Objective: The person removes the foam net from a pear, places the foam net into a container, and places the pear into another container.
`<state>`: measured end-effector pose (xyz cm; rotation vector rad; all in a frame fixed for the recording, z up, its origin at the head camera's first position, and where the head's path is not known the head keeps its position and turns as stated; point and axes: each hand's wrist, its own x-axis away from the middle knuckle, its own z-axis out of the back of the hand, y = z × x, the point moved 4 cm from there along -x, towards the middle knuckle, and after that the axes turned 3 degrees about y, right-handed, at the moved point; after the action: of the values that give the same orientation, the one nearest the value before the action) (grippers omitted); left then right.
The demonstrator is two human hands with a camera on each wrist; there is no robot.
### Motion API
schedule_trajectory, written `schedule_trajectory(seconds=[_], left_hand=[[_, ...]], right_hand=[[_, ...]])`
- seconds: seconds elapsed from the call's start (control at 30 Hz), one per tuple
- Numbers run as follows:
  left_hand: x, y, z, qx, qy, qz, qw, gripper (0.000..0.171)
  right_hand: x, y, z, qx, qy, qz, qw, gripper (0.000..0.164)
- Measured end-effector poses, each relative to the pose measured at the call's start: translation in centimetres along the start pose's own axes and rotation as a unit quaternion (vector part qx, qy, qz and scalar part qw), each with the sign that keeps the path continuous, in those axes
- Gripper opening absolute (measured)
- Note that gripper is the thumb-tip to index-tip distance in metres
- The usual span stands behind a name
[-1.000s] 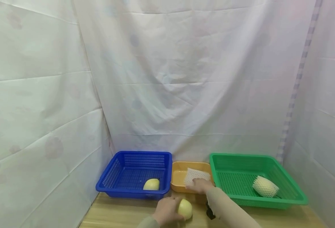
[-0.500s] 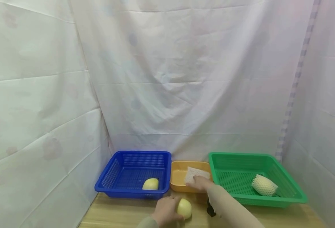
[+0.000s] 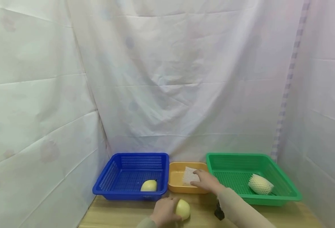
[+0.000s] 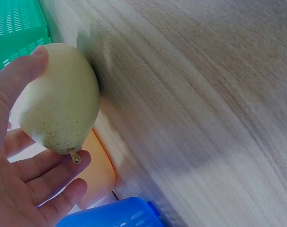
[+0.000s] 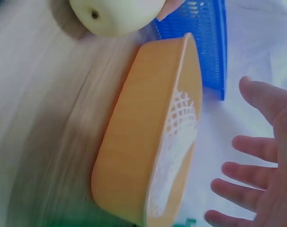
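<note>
A pale yellow pear [image 3: 183, 209] is held low over the wooden table by my left hand [image 3: 164, 210]. In the left wrist view the thumb lies over the pear's side and the other fingers [image 4: 44, 184] curve beneath, near the short stem. My right hand [image 3: 209, 181] hovers at the right side of the orange tray [image 3: 181, 189], fingers spread and grasping nothing. Inside that tray lies a white foam net sleeve [image 3: 188, 176], just left of the right fingertips. The right wrist view shows a gap between these fingers and the net [image 5: 174, 142].
At the left stands a blue basket [image 3: 127, 192] with a bare pear [image 3: 149, 186] in it. A green basket [image 3: 265, 198] at the right contains a net-wrapped pear [image 3: 260, 184]. Under the right wrist is a small black object [image 3: 219, 213]. White cloth [image 3: 156, 79] encloses the back and sides.
My right hand has lifted off the foam net and shifted slightly right, its fingers now spread, uncovering more of the net. The left hand keeps its hold on the pear.
</note>
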<state>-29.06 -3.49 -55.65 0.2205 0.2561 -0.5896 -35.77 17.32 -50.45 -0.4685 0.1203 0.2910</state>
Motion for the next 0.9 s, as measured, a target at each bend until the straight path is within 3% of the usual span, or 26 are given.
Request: schedule_trajectory(seconds=[0.13,0.33,0.67,0.9], left_hand=[[0.0,0.0,0.1,0.003,-0.003,0.003,1.0,0.065],[0.2,0.2,0.1,0.01,-0.014,0.006,0.9998,0.067],[0.2,0.4,0.4,0.02,-0.023,0.007,0.9995,0.065],[-0.1,0.4,0.1,-0.01,-0.016,-0.008,0.9998,0.066]], right_hand=[[1.6,0.3,1.5,0.029,0.038,0.01,0.999,0.064],[4.1,2.2,2.7,0.046,0.073,-0.01,0.996,0.067],[7.1,6.6,2.0,0.072,0.052,-0.067,0.994,0.075],[7.7,7.3,0.7,0.067,0.047,-0.067,0.994,0.071]])
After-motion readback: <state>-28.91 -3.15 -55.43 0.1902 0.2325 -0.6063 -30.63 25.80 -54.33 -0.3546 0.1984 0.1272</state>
